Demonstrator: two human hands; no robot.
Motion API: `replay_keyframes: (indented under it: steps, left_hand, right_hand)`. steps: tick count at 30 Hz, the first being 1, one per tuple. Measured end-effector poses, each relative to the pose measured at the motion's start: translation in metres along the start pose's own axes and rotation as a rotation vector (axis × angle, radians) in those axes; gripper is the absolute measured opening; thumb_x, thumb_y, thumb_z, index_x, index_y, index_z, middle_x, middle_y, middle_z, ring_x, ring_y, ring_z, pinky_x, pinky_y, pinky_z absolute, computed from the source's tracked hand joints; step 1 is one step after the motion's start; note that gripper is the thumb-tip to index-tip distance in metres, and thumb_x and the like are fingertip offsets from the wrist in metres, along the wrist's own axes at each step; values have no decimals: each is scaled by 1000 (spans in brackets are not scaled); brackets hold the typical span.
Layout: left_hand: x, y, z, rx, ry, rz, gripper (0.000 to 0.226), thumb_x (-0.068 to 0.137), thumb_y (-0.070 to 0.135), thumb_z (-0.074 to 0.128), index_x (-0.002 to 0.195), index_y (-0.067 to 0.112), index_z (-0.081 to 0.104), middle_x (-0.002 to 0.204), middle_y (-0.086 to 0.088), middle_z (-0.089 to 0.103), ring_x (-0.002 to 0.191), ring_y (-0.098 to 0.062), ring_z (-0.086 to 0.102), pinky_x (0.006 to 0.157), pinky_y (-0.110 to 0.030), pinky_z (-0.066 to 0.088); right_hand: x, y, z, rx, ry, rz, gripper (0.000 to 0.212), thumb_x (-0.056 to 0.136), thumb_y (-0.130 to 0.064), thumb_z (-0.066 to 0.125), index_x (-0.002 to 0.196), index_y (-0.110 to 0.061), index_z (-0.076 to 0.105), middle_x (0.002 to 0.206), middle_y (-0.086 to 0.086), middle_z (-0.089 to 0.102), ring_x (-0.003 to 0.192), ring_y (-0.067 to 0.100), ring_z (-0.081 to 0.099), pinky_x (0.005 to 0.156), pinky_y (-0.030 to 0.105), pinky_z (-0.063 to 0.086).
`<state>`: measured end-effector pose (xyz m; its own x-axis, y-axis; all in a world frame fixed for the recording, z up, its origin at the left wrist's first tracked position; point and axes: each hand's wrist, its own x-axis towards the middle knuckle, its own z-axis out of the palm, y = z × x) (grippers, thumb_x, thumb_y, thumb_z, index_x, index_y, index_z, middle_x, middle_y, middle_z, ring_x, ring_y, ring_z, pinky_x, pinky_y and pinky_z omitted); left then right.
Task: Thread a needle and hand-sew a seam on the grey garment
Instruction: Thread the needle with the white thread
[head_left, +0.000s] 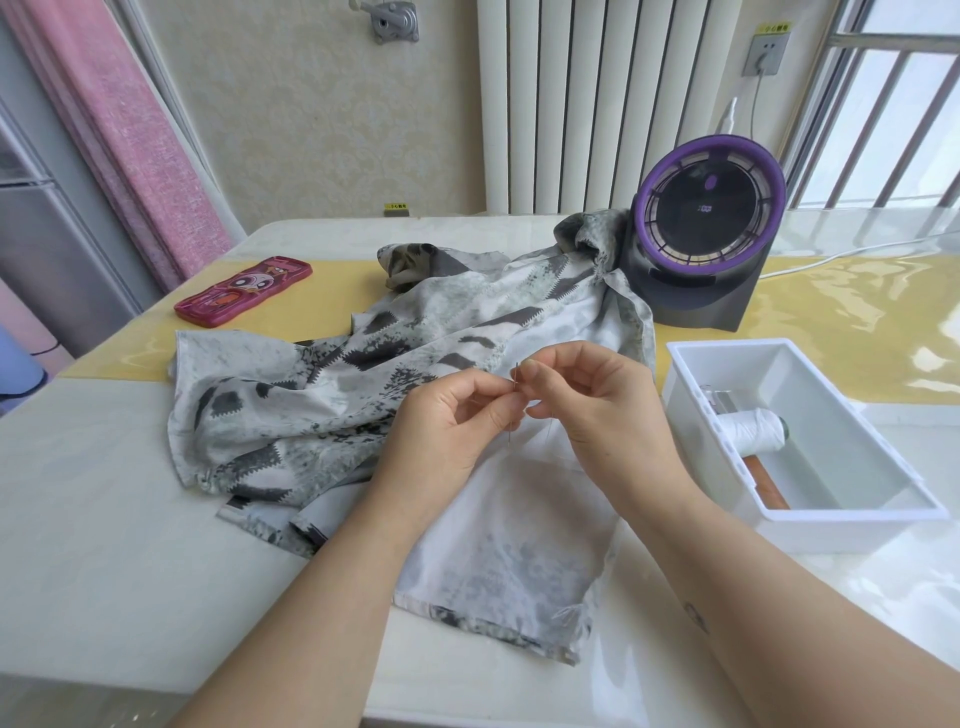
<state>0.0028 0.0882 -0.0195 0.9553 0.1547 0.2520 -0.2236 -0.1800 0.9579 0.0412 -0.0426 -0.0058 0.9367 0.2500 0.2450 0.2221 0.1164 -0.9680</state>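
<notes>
Grey garment (467, 545) lay at 6 o'clock under both hands. Left hand (447, 431) pinched needle (512, 421) upright; right hand (597, 410) apparently pinched thread (550, 434) near its eye. Best move was bracing wrists, keeping thread tip short. Spool (753, 428) sat at 3 o'clock.

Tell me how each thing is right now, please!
left hand, pinching the needle.
right hand, pinching at the needle's top.
needle, upright between both hands.
grey garment, crumpled, spread out.
white box, open.
thread spool, lying in the box.
fan, display lit.
pencil case, shut.
</notes>
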Motion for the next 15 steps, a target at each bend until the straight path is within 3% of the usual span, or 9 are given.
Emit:
replay_keyframes:
  steps: [6,15]
  left_hand:
    - [0,0,1,8,4,3,11,84,14,66,77,23,70,66,8,67,70,-3,62,78,-29,52]
    - [0,0,1,-13,-3,6,13,84,12,66,77,22,68,65,8,66,68,-2,62,73,-22,51]
  right_hand:
    - [0,1,0,-29,0,1,6,87,-6,64,83,-3,67,73,2,68,66,9,62,65,17,51]
    - [0,1,0,-51,-6,-2,7,87,-8,64,81,-6,67,72,1,69,66,12,62,66,22,51]
